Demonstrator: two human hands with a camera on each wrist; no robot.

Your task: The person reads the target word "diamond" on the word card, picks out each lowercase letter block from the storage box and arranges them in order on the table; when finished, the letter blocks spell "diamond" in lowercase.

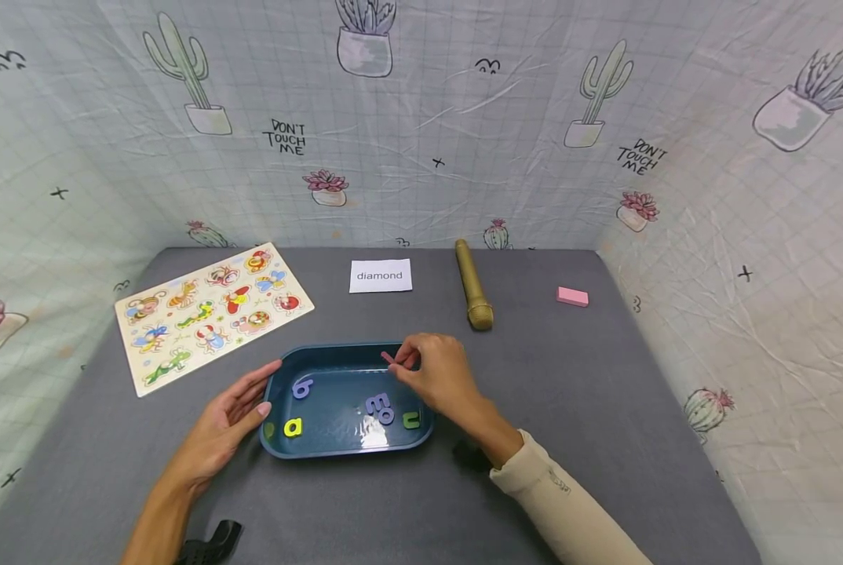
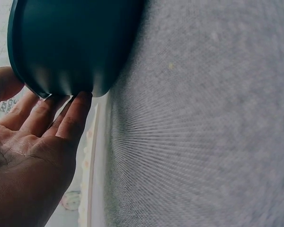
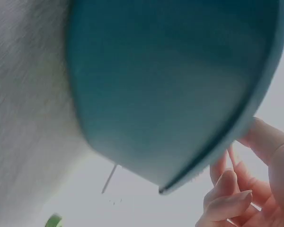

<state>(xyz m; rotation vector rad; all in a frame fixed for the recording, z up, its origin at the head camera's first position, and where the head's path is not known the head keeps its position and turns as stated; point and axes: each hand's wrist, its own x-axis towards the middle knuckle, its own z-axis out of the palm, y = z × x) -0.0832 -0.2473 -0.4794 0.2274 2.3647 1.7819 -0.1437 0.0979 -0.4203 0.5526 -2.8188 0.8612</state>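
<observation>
A blue tray (image 1: 330, 452) holds purple letters (image 1: 302, 388), a yellow letter (image 1: 293, 428) and a green letter (image 1: 410, 420). At its left end, my left hand (image 1: 217, 431) touches the rim with relaxed fingers; the left wrist view shows fingertips of that hand (image 2: 42, 132) against the tray's outer wall (image 2: 71, 47). Over the back right corner, my right hand (image 1: 439, 377) pinches a small pink-red piece (image 1: 388, 357) between thumb and fingers. In the right wrist view the tray wall (image 3: 170, 85) hides what the right hand (image 3: 255, 189) holds.
Behind the tray lie a wooden insect puzzle board (image 1: 217, 314) at the left, a white card reading "diamond" (image 1: 381, 276), a gold microphone (image 1: 474, 290) and a pink block (image 1: 572, 297). Patterned cloth walls surround the grey table (image 1: 570, 392).
</observation>
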